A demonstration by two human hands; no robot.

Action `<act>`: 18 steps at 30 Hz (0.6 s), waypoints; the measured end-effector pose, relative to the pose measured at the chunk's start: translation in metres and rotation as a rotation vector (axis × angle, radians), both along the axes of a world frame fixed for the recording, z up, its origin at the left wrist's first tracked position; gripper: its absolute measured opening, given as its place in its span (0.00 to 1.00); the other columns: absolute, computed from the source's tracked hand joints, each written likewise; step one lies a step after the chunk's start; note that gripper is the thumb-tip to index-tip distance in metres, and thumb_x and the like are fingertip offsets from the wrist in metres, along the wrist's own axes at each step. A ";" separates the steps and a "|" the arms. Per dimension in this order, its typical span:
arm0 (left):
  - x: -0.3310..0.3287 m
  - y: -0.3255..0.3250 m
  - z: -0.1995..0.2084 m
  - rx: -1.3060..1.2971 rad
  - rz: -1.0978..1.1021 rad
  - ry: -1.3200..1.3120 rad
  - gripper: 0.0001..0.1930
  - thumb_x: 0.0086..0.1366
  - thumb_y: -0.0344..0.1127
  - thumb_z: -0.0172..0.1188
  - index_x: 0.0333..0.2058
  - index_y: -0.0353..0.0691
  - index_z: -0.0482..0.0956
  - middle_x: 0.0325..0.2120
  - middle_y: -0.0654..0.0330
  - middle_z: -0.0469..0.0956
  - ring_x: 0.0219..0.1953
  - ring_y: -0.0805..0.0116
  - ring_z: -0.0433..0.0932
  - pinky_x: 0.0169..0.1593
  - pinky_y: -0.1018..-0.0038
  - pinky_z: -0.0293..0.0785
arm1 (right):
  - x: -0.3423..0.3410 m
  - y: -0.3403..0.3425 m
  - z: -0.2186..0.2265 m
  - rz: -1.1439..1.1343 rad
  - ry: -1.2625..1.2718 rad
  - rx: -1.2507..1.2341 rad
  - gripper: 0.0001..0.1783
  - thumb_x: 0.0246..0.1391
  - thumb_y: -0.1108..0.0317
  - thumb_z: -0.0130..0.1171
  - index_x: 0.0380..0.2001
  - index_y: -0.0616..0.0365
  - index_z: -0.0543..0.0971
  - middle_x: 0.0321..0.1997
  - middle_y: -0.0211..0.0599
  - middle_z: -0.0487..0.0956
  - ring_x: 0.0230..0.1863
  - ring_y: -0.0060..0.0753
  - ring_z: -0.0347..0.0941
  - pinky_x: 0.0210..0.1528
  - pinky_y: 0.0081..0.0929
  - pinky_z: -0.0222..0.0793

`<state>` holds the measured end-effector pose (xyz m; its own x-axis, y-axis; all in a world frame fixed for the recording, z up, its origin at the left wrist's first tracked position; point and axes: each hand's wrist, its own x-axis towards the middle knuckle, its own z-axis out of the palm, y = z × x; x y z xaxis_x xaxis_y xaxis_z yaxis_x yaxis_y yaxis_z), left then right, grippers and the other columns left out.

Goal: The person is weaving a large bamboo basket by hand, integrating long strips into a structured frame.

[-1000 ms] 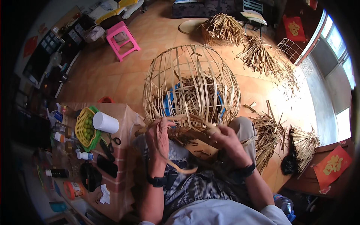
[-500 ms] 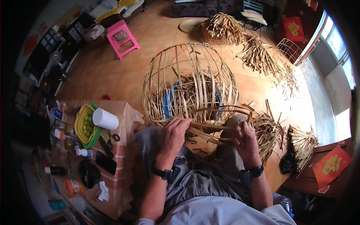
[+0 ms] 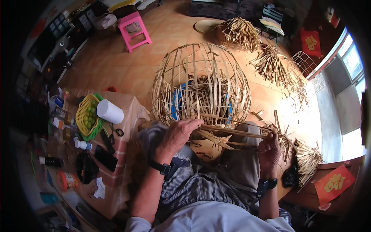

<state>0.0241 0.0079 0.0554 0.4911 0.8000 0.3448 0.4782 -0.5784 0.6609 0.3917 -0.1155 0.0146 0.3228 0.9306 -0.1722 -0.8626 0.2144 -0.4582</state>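
A large, open-weave basket (image 3: 201,54) of pale flat strips rests just beyond my knees. My left hand (image 3: 181,133) is closed at its near rim, thumb and fingers pinching flat strips there. From that grip a long brown strip (image 3: 235,132) runs taut to the right, above my lap. Its other end is in my right hand (image 3: 269,151), whose fingers are curled tightly round it. Several shorter loose strip ends (image 3: 216,140) hang below it, beside my left hand. Through the basket's ribs show a blue container (image 3: 175,106) and a heap of dry strips.
At left a cloth-covered table (image 3: 119,154) carries a yellow basket (image 3: 82,116) of green fruit, a white canister (image 3: 110,111), scissors (image 3: 112,139) and a phone (image 3: 106,157). Strip bundles (image 3: 307,162) lie on the floor at right and behind. A pink stool (image 3: 134,31) stands at back left.
My right hand has moved right and slightly down, drawing the looped strip out straight. My left hand stays pinched at the basket's rim. The whole view has shifted a little.
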 end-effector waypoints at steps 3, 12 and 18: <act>-0.002 -0.002 -0.003 -0.025 0.000 -0.029 0.13 0.69 0.20 0.63 0.50 0.38 0.86 0.42 0.49 0.88 0.45 0.50 0.89 0.46 0.63 0.86 | 0.006 -0.004 -0.001 0.084 -0.026 0.097 0.17 0.78 0.65 0.57 0.64 0.55 0.77 0.39 0.26 0.79 0.26 0.16 0.62 0.29 0.20 0.61; 0.002 0.000 -0.018 -0.039 0.049 -0.097 0.11 0.73 0.25 0.60 0.49 0.40 0.87 0.42 0.52 0.89 0.45 0.50 0.89 0.47 0.63 0.86 | 0.088 -0.024 0.010 -0.092 -0.030 0.186 0.16 0.77 0.68 0.58 0.62 0.61 0.81 0.46 0.38 0.88 0.34 0.21 0.74 0.43 0.21 0.77; 0.003 0.003 -0.011 -0.126 0.053 -0.083 0.11 0.70 0.23 0.64 0.49 0.39 0.87 0.41 0.48 0.89 0.45 0.51 0.90 0.47 0.65 0.85 | 0.010 -0.050 0.058 0.354 -1.167 -0.563 0.14 0.71 0.64 0.68 0.45 0.66 0.85 0.40 0.36 0.89 0.21 0.17 0.73 0.22 0.18 0.67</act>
